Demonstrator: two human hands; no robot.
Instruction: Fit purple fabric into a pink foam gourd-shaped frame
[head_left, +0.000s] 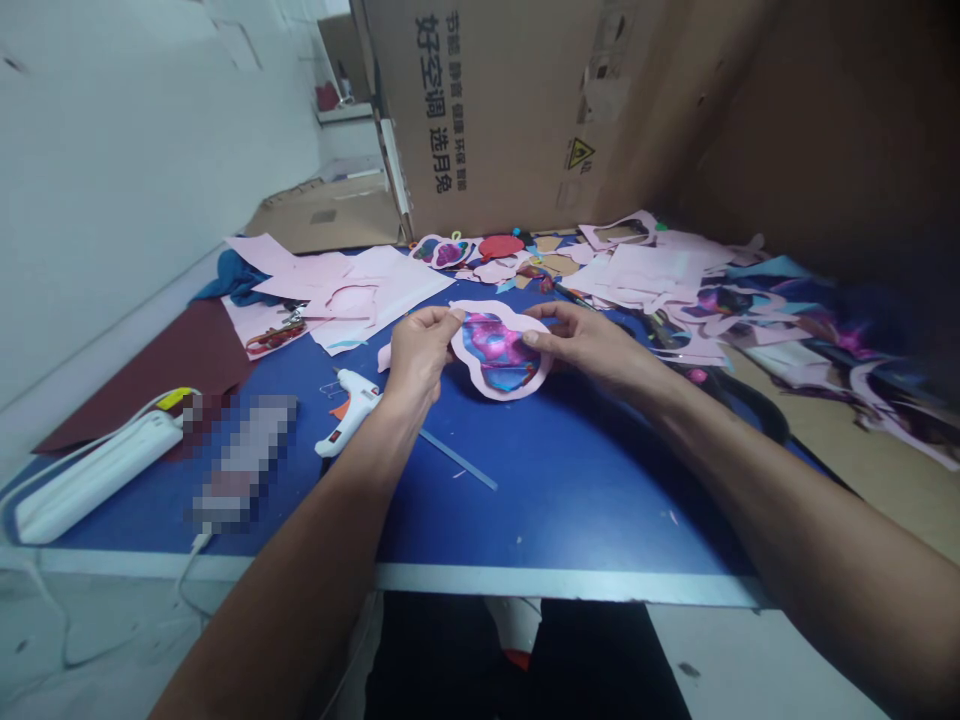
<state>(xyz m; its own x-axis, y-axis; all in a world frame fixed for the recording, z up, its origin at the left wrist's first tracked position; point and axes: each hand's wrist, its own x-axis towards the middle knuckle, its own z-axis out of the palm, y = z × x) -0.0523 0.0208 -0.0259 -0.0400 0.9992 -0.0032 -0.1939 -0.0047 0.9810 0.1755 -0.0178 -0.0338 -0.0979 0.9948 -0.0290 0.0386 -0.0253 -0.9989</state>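
Note:
Between my two hands is a wavy-edged pink cutout (501, 350) with a purple and blue galaxy-print piece in its middle. My left hand (424, 350) pinches its upper left edge between thumb and fingers. On the other side, my right hand (574, 338) grips the right edge, the thumb lying on the printed face. The cutout is held over the blue table (570, 480). Just left of my left forearm lies a white glue gun (354, 412) with an orange trigger. A thin pale blue strip (459, 458) rests below the cutout.
Pink sheets (367, 290) and scraps cover the back of the table. Galaxy-print offcuts (847, 320) pile up at the right. A white power strip (101, 480) and a blurred-out device (247, 460) lie at the left. A large cardboard box (510, 120) stands behind.

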